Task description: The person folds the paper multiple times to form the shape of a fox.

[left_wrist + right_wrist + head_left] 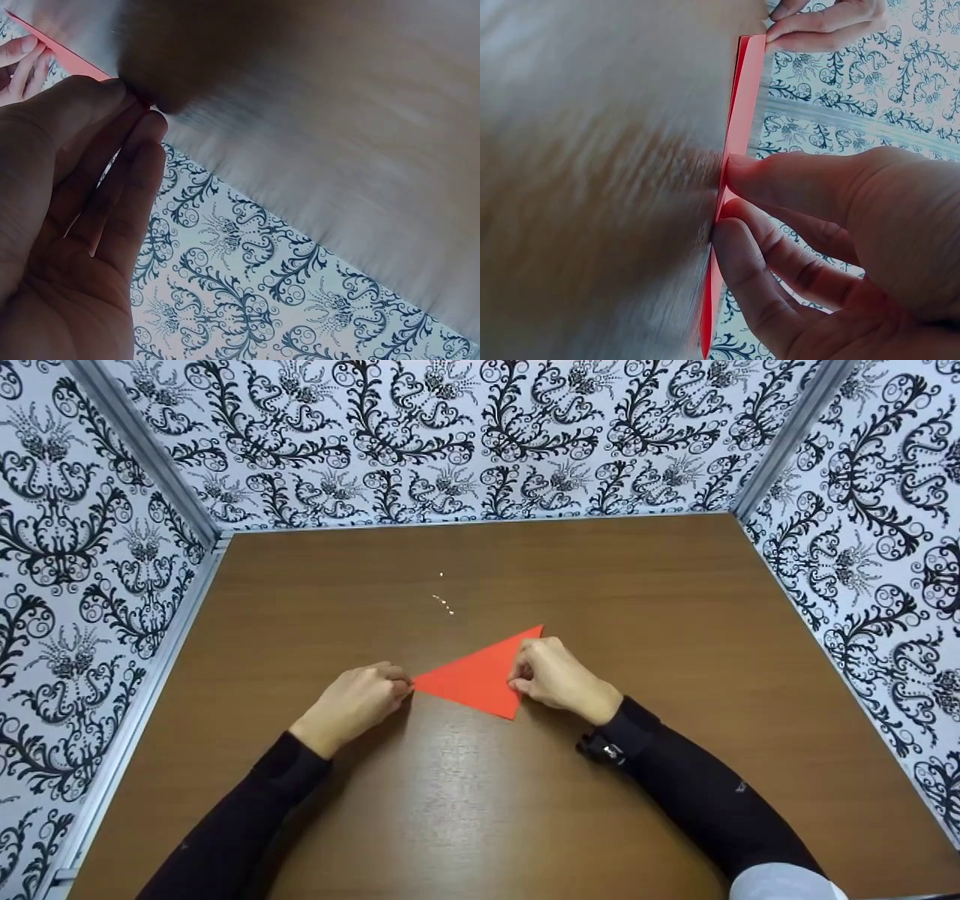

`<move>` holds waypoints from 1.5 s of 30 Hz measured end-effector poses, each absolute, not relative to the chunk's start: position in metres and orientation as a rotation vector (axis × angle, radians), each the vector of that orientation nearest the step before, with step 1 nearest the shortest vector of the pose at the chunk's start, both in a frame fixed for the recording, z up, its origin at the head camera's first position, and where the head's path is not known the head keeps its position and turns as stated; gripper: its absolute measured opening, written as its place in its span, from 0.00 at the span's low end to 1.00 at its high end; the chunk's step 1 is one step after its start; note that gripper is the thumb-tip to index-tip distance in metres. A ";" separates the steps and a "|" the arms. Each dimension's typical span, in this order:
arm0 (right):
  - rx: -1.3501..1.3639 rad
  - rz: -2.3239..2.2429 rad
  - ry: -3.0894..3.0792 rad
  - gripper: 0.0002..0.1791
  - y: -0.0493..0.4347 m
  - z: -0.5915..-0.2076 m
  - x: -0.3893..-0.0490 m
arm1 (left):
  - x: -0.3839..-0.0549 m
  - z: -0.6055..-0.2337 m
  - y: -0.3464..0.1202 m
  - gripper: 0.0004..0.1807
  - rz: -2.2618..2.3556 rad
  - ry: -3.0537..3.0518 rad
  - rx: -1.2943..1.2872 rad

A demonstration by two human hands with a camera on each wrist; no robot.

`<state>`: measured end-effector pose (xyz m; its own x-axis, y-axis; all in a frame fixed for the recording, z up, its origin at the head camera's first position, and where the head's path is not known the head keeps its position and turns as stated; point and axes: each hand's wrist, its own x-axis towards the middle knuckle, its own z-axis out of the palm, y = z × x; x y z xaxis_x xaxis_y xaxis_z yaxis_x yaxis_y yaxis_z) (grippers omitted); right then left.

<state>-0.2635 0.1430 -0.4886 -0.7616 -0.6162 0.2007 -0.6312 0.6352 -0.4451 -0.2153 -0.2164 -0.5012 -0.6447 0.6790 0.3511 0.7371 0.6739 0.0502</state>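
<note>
A folded red sheet of paper (472, 679), shaped like a long triangle, lies on the table with its narrow tip to the left. My left hand (364, 697) pinches that tip between thumb and fingers; in the left wrist view the fingertips cover it. At the wide right edge, my right hand (559, 675) has its thumb and fingers curled on the paper. Close up in the right wrist view, the paper (741, 112) appears nearly edge-on, its layers slightly parted at the far corner. The right thumb (780, 176) and fingertips meet at its edge.
The brown wooden table (637, 585) has walls with black-and-white scroll patterns (465, 427) at the back and sides. Small bright specks (444, 602) show on the tabletop beyond the paper. A dark band with a small device (604, 748) sits at the right wrist.
</note>
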 end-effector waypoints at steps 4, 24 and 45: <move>1.082 0.787 -2.808 0.06 0.144 -0.489 -0.263 | -0.211 -0.501 -0.223 0.06 -0.276 -2.600 -1.123; 1.056 0.796 -2.850 0.05 0.143 -0.489 -0.264 | -0.205 -0.502 -0.235 0.07 -0.267 -2.642 -1.068; 1.083 0.796 -2.815 0.04 0.143 -0.490 -0.264 | -0.215 -0.466 -0.196 0.06 -0.217 -2.612 -1.014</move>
